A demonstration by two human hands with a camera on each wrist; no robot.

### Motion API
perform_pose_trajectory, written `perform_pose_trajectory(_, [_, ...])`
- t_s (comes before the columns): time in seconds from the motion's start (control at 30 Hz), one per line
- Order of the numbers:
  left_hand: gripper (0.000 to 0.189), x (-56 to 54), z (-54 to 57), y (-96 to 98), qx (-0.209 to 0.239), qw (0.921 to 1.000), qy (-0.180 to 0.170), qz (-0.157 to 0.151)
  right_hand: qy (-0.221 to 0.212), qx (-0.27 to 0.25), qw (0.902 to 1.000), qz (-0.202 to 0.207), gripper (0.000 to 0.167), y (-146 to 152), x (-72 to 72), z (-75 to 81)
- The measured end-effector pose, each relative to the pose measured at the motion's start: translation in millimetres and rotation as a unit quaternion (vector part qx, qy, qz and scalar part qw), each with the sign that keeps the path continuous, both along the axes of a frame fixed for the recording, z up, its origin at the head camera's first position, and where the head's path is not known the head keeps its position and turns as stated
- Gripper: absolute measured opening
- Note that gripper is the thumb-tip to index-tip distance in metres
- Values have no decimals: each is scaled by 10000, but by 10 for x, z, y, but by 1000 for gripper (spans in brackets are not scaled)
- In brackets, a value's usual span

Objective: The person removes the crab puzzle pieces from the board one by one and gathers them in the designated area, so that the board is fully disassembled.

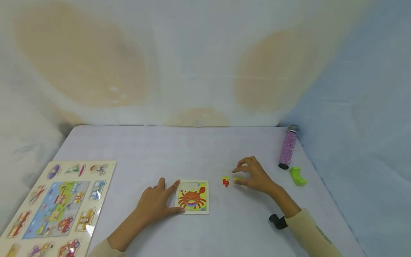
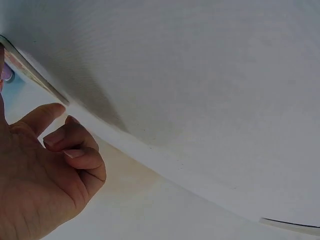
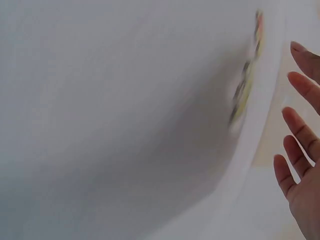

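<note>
2 hands, 1 crab puzzle, 2 pieces

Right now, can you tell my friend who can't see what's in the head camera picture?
A left hand touches a small framed crab puzzle; the right hand is near loose jigsaw pieces. A vehicle puzzle board lies at left, a glittery tube and curved green block at right.

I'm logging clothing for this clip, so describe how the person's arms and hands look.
Both the left hand and the right hand are ungloved. The beige left sleeve shows only its end. The beige right sleeve carries dark lettering, too small to read. A black device sits by the right wrist, apparently worn there.
</note>
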State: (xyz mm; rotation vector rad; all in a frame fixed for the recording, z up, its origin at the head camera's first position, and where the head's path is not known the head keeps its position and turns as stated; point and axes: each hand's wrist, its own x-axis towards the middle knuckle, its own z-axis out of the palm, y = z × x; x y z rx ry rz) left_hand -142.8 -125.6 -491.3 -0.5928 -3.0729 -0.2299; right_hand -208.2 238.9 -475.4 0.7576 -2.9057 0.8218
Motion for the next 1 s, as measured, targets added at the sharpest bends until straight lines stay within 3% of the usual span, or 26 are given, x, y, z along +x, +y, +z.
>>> perform_pose_trajectory(0.17, [79, 57, 59, 179, 4, 9980, 374, -515, -17, 175, 9980, 603, 32, -457, 54, 80])
perform_pose_trajectory(0.33, [59, 169, 41, 370, 147, 9928, 391, -1122, -211, 389, 9946, 938, 35, -767, 42, 14])
perform_pose_trajectory(0.7, [53, 210, -21, 418, 139, 9921, 401, -1179, -387, 356, 9929, 1065, 31, -937, 87, -69])
perform_pose_trajectory(0.9, [50, 205, -26, 422, 73, 9921, 404, -1187, -10, 693, 9900, 1230, 30, -1023, 76, -52])
perform_pose_trajectory(1.0, [49, 205, -24, 428, 105, 9922, 376, -1183, 437, 1120, 9820, 1457, 26, -1065, 46, -38])
